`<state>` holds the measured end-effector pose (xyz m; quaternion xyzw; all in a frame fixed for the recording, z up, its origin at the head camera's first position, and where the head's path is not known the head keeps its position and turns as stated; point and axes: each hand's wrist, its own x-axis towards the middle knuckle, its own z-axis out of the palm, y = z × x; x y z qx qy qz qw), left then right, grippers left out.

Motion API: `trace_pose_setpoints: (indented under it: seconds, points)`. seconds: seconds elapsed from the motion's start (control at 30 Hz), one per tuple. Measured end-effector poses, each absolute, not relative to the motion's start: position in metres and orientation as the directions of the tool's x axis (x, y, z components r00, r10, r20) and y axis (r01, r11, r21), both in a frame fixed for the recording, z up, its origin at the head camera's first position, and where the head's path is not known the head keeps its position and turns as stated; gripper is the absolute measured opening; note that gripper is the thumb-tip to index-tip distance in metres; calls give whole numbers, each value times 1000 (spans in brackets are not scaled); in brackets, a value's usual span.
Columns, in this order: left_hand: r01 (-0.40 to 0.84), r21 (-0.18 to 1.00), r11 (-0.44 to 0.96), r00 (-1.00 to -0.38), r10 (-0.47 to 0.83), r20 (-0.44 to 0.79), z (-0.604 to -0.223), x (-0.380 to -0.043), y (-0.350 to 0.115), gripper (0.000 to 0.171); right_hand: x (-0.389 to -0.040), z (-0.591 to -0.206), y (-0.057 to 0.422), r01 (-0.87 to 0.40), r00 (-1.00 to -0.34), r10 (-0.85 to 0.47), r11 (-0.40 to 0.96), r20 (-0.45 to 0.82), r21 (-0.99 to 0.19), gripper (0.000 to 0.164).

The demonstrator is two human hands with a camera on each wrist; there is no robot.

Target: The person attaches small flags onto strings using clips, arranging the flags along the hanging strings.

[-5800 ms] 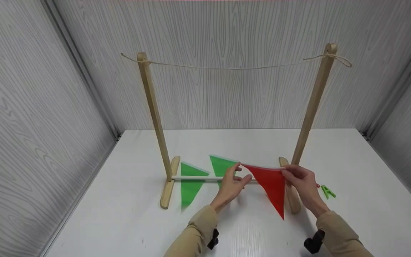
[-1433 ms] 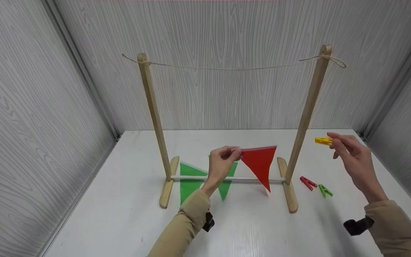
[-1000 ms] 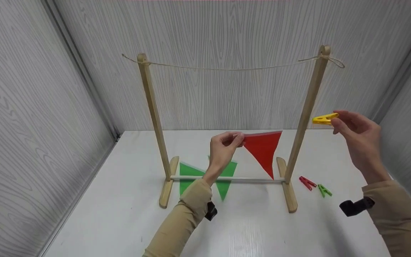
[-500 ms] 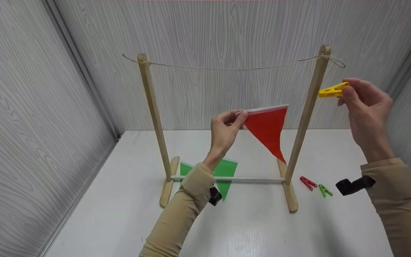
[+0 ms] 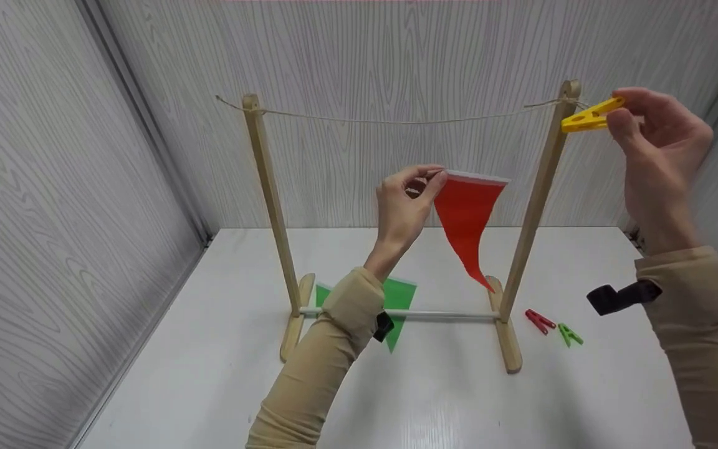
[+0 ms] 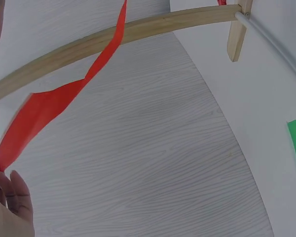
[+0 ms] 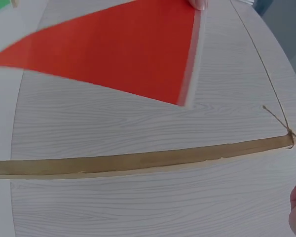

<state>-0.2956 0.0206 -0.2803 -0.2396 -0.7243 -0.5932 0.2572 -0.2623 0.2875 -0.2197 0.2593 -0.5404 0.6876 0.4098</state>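
My left hand point(image 5: 404, 206) pinches the upper left corner of a red triangular pennant point(image 5: 468, 209) with a white top edge. The pennant hangs in the air below the twine line point(image 5: 409, 122), its tip curling to the right. Thumb and fingers of my right hand point(image 5: 661, 140) grip a yellow clothespin point(image 5: 591, 117) by its handle ends. The clothespin's tip points left and overlaps the top of the right wooden post point(image 5: 543, 187) in the head view. In the right wrist view, only a bit of the clothespin shows at the right edge.
Green pennants point(image 5: 401, 296) lie on the white table around the white crossbar point(image 5: 446, 314), partly hidden by my left arm. A red clothespin point(image 5: 540, 320) and a green clothespin point(image 5: 570, 335) lie right of the stand's right foot. The left post point(image 5: 268, 199) holds the twine's other end.
I lifted the red pennant from the table with my left hand. My right hand took the yellow clothespin and rose with it to the right post's top.
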Motion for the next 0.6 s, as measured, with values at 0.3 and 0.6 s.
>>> trace_pose_setpoints:
  seconds: [0.3,0.6]
  points:
    - [620,781,78,-781,-33,624,-267,-302,26,21,-274,-194,282,-830,-558,138,-65,818,-554,29]
    - [552,834,-11,-833,-42,551,-254,-305,39,22,-284,-176,280,-763,-635,58,107,771,-637,21]
